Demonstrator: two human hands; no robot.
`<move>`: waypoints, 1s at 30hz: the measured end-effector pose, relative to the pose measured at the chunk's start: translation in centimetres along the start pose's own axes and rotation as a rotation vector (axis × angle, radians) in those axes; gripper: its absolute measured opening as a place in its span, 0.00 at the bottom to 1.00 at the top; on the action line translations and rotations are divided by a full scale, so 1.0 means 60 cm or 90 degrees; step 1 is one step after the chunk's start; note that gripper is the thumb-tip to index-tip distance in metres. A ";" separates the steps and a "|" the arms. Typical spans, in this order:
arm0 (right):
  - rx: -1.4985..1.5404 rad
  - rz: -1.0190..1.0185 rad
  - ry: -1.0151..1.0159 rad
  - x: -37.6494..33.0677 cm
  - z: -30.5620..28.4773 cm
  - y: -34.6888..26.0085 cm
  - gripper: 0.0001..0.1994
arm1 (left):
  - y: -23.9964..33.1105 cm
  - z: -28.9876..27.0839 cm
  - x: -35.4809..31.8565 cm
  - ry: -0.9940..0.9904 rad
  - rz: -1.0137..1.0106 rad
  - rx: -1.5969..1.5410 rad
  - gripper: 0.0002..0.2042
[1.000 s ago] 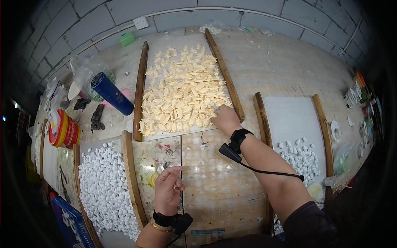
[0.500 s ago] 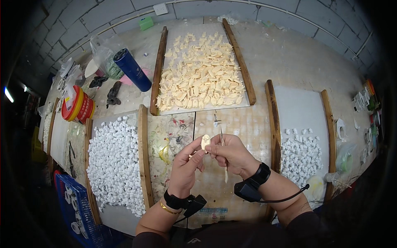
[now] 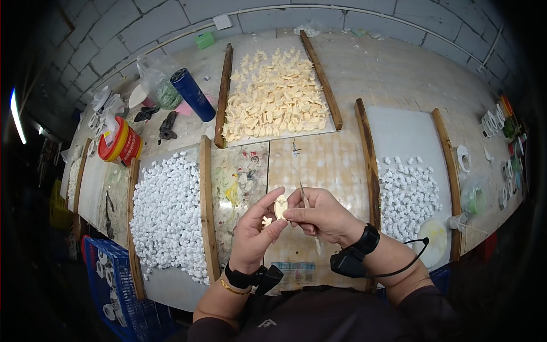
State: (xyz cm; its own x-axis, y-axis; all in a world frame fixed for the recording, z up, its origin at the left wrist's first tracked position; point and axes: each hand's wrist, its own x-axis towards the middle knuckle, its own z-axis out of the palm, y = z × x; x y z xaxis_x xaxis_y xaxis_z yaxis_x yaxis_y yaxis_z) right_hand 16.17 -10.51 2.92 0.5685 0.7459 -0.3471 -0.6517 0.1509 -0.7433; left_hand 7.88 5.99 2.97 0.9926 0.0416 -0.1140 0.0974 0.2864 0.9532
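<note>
My left hand [image 3: 252, 235] pinches a small cream-coloured figurine piece [image 3: 280, 205], oval in shape, holding it upright between fingers and thumb. Tucked in the same palm, a second little cream piece [image 3: 266, 221] shows partly. The thumb of my right hand [image 3: 326, 218] presses against the oval piece's lower right side. A slim pointed hand tool [image 3: 303, 195] lies through the right fingers, its thin end up and its flatter end down past the palm. Both hands are above the bare table in front of me.
Cream pieces [image 3: 279, 94] lie heaped on a board between wooden rails [image 3: 322, 82] at the far middle. White lumpy pieces [image 3: 171, 214] fill a railed board at left; more white pieces [image 3: 407, 191] lie at right. A blue bottle [image 3: 192, 95] and red-yellow bucket [image 3: 121, 142] stand far left.
The view has shifted a little. The oval piece has turned slightly in my fingers, and the second cream piece in my left palm shows more. The tool now leans further left at its top.
</note>
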 end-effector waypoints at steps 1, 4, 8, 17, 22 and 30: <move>-0.106 -0.060 0.023 -0.009 0.008 -0.002 0.09 | 0.000 0.001 -0.007 0.006 0.009 0.023 0.27; -0.388 -0.234 0.098 -0.036 0.022 -0.002 0.11 | 0.000 0.009 -0.025 0.020 0.030 0.068 0.27; -0.634 -0.321 0.156 -0.072 0.022 0.009 0.12 | 0.005 0.019 -0.046 0.033 0.050 0.085 0.27; -0.926 -0.524 0.192 -0.104 0.036 0.022 0.06 | -0.014 0.028 -0.079 0.007 0.124 0.219 0.26; -1.027 -0.562 0.193 -0.114 0.035 0.031 0.06 | -0.019 0.032 -0.097 -0.009 0.132 0.235 0.26; -0.959 -0.480 0.131 -0.123 0.033 0.053 0.06 | -0.035 0.026 -0.113 -0.015 0.131 0.258 0.25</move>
State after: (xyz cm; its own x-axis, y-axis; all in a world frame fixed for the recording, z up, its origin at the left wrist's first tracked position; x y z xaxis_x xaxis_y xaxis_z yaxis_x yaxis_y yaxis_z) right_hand 8.91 -14.25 4.24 0.6364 0.6928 0.3391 0.7256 -0.3886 -0.5679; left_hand 1.05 3.62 2.18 0.9952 0.0355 0.0913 -0.0863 -0.1243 0.9885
